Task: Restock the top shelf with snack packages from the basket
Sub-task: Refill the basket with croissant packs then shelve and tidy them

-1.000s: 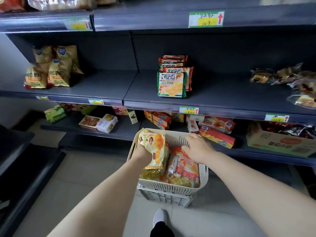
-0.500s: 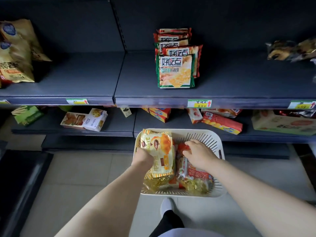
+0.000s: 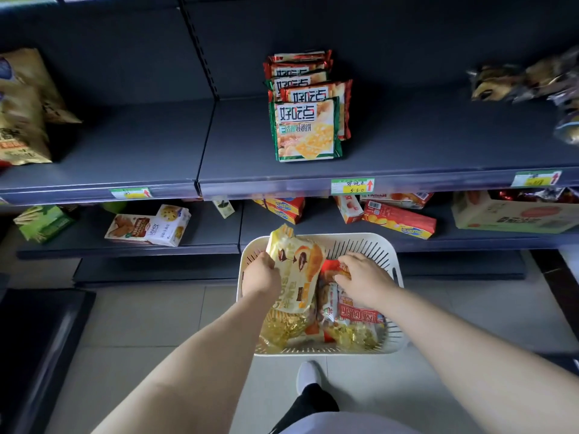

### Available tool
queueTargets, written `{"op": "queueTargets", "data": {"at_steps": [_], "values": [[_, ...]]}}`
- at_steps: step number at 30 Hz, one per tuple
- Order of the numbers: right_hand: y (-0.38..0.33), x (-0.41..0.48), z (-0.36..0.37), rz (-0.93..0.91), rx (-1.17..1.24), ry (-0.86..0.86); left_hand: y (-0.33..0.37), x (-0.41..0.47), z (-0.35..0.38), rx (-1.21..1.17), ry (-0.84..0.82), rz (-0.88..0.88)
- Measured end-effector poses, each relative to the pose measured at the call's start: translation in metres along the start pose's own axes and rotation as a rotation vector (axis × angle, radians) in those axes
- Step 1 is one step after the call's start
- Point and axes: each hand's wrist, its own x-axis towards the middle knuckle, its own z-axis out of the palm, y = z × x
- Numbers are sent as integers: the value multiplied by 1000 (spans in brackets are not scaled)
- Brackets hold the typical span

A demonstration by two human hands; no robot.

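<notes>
Fingers (image 3: 272,268) (left hand (image 3: 261,275)) grip yellow package (image 3: 296,267) — above basket (image 3: 360,245).

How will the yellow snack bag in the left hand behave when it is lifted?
The yellow snack bag looks puffy, so probably light. Its glossy film may slip in the left hand. It bends in the middle, so likely floppy.

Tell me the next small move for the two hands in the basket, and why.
Probably lift the yellow snack package clear of the white basket: the left hand already grips it upright, while the right hand only rests on the red package.
</notes>
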Motion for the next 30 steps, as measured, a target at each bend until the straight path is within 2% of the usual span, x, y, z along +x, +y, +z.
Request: {"op": "queueTargets", "data": {"at_steps": [7,12,15,22,26,28,30], "values": [[22,-43,-19,17,98,101,32,-46,8,12,-39,301],[54,-84,-27,130,286,31,66,-89,17,-33,-66,414],[75,-110,-28,168,367,87,84,-116,27,-107,-38,449],[114,-164,-49,203,404,270,116,-173,47,-216,114,388],[134,-180,-66,226,680,399,137,-196,50,-310,208,251],[143,-189,-78,228,838,470,149,-212,49,-461,158,192],[148,-199,-94,196,929,539,163,-229,49,-570,36,199]]}}
